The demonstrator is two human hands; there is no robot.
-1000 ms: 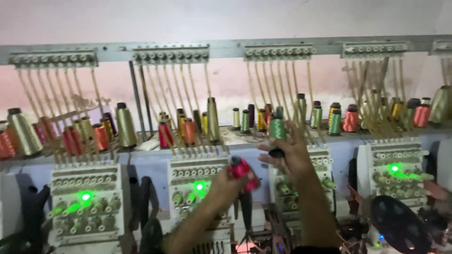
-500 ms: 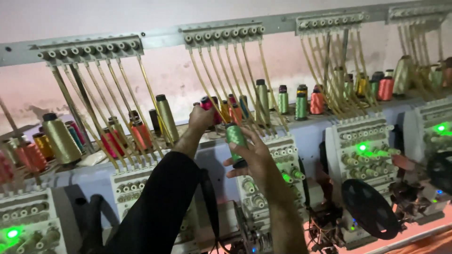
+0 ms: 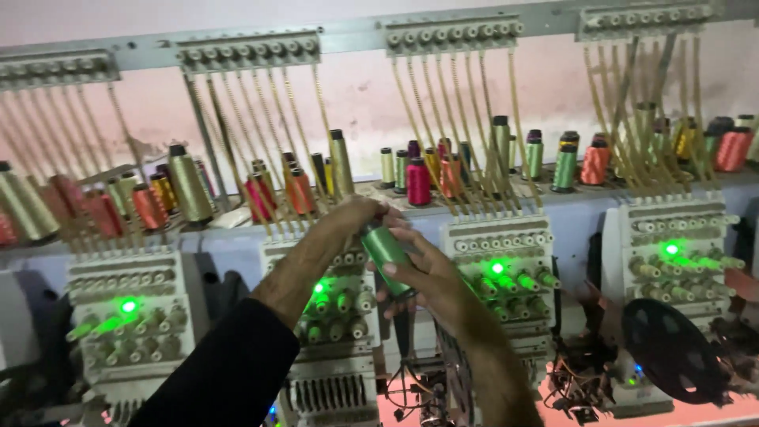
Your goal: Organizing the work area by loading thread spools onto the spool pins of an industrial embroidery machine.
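Green thread spool sits between my two hands in front of the embroidery heads, tilted, its top end leaning toward my left fingers. My right hand is wrapped around its lower half, fingers clenched on the smooth wound surface, with the thumb side hidden behind it. My left hand curls over the top end; it touches the spool there, though I cannot tell whether it pinches the core, a loose thread end, or only steadies it.

Just above my left fingers is the shelf crowded with other spools: a tall olive cone just past my knuckles, an orange spool to their left, a magenta spool to their right. Golden thread strands hang down from the guide rail close beyond my right fingertips. Below my fingers the tension knobs of the middle head glow green.

Risks, as I judge them: the glossy winding could slide in my right grip because of the tilt (only the lower half is held), and the spool would drop onto the knobs. Lifting carelessly, my left knuckles could knock the olive cone over, or my wrist could catch the hanging strands and pull one out of its guide.
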